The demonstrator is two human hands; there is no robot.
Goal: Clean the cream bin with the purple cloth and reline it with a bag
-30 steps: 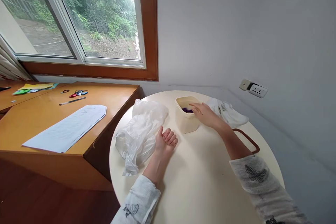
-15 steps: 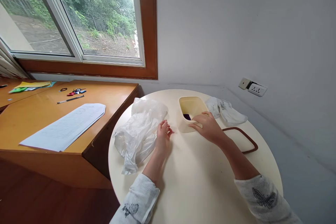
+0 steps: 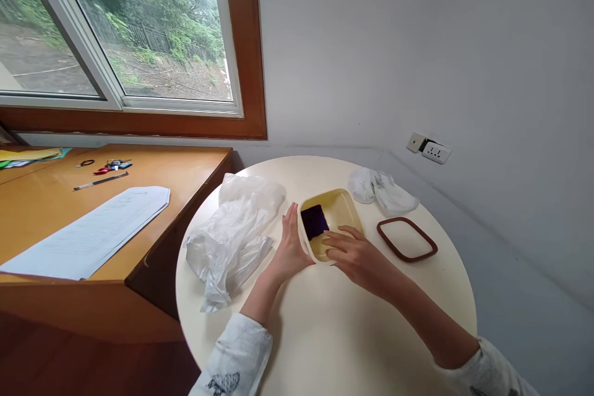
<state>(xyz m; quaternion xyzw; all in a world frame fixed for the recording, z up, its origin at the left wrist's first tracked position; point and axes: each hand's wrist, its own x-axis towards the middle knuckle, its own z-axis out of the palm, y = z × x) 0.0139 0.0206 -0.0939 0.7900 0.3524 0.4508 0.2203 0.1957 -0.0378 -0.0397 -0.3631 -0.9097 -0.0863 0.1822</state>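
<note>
A pale yellow plastic container (image 3: 341, 207) sits on the round table, its opening turned towards me. Inside, at the left, lies a dark purple folded piece (image 3: 314, 222) that looks like cloth. My left hand (image 3: 291, 244) holds the container from its left side, fingers straight along the wall and thumb at the near corner. Over the container's near right rim, my right hand (image 3: 352, 257) has its fingers spread and reaching into the opening, apart from the purple piece or just beside it. Nothing shows in those fingers; the right thumb is hidden.
A crumpled white plastic bag (image 3: 236, 229) lies left of the container. Behind and right is a smaller white bag (image 3: 385, 192), with a brown rounded frame (image 3: 394, 251) nearer. The wooden desk (image 3: 195, 179) at left bears papers (image 3: 93, 232), a pen (image 3: 101, 181) and keys (image 3: 116, 164).
The container has come nearer and tilted towards me, showing more of the purple piece. My left hand moved onto its side. My right hand went from gripping the rim to reaching over the opening.
</note>
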